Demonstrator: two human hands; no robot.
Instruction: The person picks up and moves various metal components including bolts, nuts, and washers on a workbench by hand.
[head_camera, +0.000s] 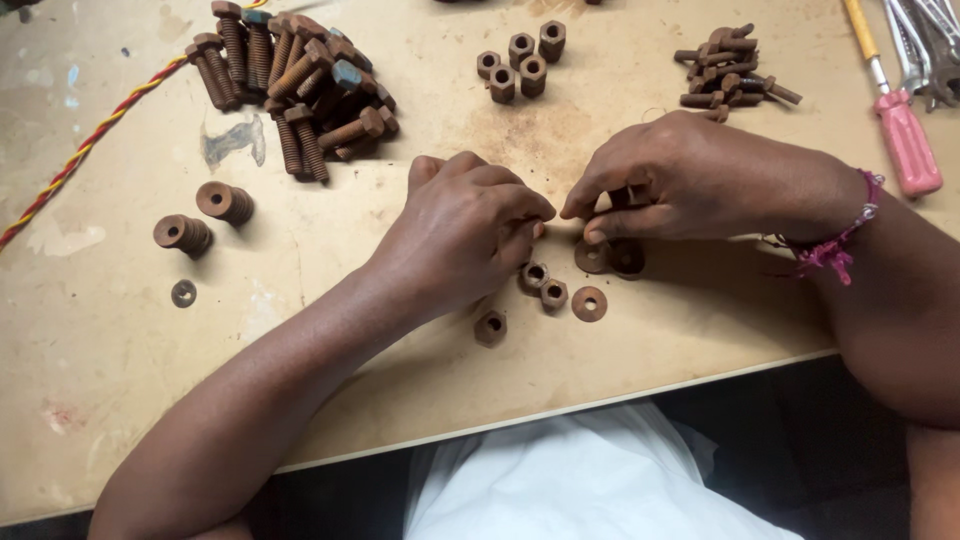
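Observation:
My left hand (462, 232) and my right hand (690, 180) meet at the middle of a worn tan table (120, 340), fingertips together. The right hand's fingers are closed on a small rusty part, mostly hidden by the fingers. The left hand's fingers are curled, and what they pinch is hidden. Just below the hands lie rusty washers (590, 303) and rusty hex nuts (545, 285), with one more nut (490, 327) nearer the table's front edge.
A pile of large rusty bolts (295, 85) lies at the back left. Several hex nuts (518, 62) sit at the back centre, small bolts (730, 70) at the back right. Pink-handled screwdriver (900, 125), twisted red-yellow wire (80, 155), two washer stacks (205, 215).

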